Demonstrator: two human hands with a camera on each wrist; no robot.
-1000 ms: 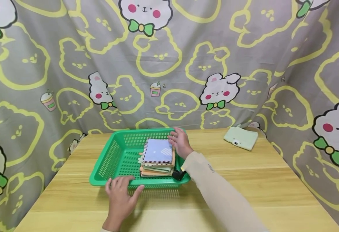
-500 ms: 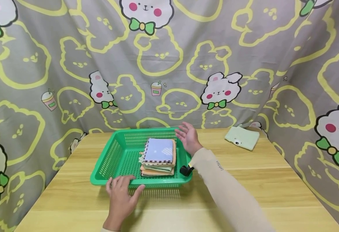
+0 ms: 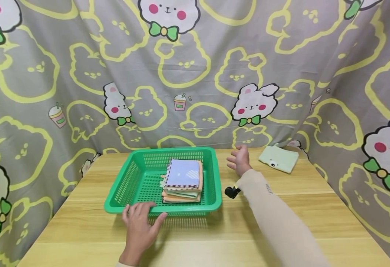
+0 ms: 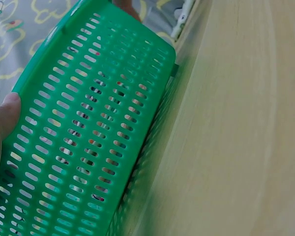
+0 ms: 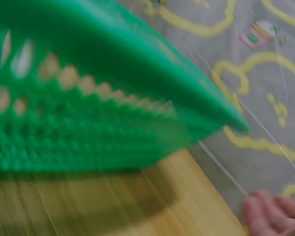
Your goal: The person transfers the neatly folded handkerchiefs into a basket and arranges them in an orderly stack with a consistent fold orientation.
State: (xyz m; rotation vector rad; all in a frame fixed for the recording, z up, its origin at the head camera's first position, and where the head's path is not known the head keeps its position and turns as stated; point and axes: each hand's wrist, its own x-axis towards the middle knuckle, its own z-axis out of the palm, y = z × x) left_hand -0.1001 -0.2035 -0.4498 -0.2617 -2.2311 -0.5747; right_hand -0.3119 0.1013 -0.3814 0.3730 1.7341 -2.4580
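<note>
My left hand (image 3: 139, 230) holds the near rim of a green plastic basket (image 3: 185, 209), fingers bent over the edge and thumb near the outer side. In the left wrist view, the thumb (image 4: 10, 113) lies at the rim of the perforated basket wall (image 4: 73, 118). Inside the basket is a stack of folded cloths (image 3: 183, 174), the top one light blue with a checked edge. To the right of the basket my right hand (image 3: 240, 161) is in the air, fingers loose and holding nothing. A pale green folded cloth (image 3: 279, 158) lies beyond it, apart from the hand.
The basket stands on a wooden table (image 3: 281, 207). A grey patterned curtain (image 3: 195, 74) hangs along the back and both sides. A black wrist camera (image 3: 232, 191) sits under the right wrist, beside the basket's right wall.
My right hand has moved right, from over the basket's right side to between the basket and the pale green cloth. The left hand and the stack have stayed in place.
</note>
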